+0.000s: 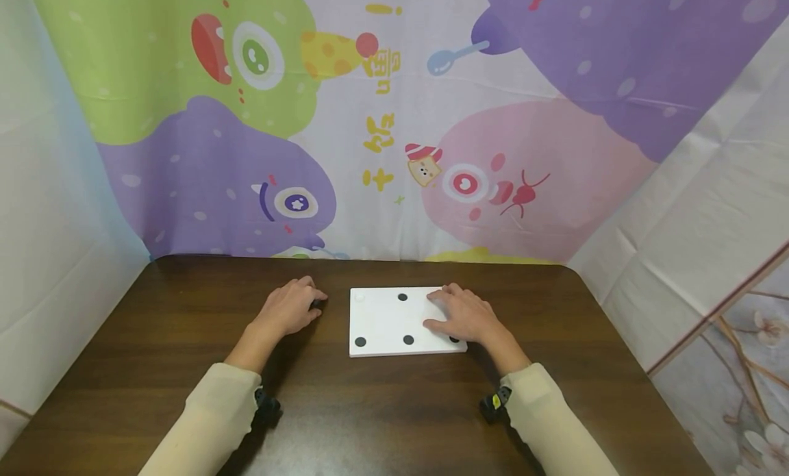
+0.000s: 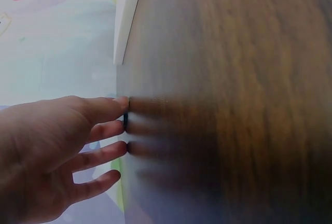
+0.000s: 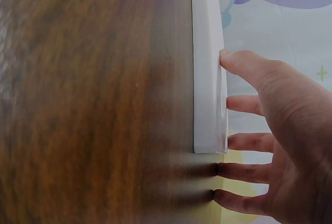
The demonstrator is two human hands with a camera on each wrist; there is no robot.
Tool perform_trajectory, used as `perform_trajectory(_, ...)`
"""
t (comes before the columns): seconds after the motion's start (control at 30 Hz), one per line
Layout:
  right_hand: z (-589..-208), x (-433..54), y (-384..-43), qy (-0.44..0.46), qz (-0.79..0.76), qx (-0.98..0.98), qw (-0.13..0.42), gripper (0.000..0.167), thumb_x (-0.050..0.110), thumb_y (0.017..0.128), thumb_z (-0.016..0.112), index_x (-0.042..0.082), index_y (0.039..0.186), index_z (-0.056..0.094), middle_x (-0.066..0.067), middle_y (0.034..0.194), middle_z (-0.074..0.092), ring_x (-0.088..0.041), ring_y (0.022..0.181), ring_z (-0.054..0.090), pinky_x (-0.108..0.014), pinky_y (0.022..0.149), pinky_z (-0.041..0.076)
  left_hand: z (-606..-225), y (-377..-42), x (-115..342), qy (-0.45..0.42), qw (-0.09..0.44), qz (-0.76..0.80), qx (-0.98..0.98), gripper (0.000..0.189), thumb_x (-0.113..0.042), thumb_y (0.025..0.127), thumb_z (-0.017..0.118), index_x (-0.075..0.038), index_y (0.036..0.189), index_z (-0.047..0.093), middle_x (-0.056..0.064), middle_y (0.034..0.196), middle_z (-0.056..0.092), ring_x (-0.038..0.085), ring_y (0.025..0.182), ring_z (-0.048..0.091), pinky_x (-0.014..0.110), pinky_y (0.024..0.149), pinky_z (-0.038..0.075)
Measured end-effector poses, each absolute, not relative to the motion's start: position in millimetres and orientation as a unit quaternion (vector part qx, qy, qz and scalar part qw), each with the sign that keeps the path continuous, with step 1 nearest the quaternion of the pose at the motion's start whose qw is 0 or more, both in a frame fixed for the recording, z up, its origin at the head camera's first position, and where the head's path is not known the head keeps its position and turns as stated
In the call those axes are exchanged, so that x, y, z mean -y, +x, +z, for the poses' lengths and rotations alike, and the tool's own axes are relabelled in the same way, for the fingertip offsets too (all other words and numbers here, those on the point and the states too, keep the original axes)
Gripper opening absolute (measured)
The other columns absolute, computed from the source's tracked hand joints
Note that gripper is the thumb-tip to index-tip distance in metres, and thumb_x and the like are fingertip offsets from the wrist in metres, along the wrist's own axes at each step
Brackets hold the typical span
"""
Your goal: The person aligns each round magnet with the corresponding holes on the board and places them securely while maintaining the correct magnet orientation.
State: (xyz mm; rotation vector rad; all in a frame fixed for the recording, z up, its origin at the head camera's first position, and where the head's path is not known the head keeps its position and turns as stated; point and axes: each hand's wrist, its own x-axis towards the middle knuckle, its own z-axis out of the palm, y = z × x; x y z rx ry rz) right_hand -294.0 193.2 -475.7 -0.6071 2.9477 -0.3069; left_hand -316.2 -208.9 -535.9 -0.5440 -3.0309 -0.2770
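Note:
A white rectangular board [image 1: 382, 318] lies on the table, with several flat black round spots on it. One paler round spot [image 1: 360, 298] shows at its far left corner. Left of the board, my left hand [image 1: 286, 308] is low over the table and pinches a small black disc [image 2: 125, 121] between thumb and forefinger; much of the disc is hidden. My right hand [image 1: 465, 313] rests on the board's right part, fingers spread and covering some of its surface. In the right wrist view, the thumb and two fingers touch the board's top [image 3: 207, 79], while the other fingertips are beyond its end.
The brown wooden table [image 1: 370, 414] extends around the board to a rounded far edge. A cloth with cartoon figures [image 1: 382, 222] hangs right behind that edge. Pale sheets [image 1: 647, 222] stand along both sides. Each wrist wears a small black device [image 1: 268, 407].

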Motion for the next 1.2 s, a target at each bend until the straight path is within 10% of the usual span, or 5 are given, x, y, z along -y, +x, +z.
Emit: perform_trajectory(1.2,-477,-193,-294,-0.193,-0.097,-0.975,0.059,0.069,0.060,0.102,0.074,0.022,0.159,0.065,-0.020,0.163,0.060,-0.043,0.138,0.066,-0.070,0.105,0.059,-560,-335,215,-0.172,0.087,-0.113,0.975,0.020,-0.022,0.090,0.096,-0.025,0.109,0.091,-0.002,0.109,0.082,0.031,0.107,0.083,0.053,0.084,0.067)
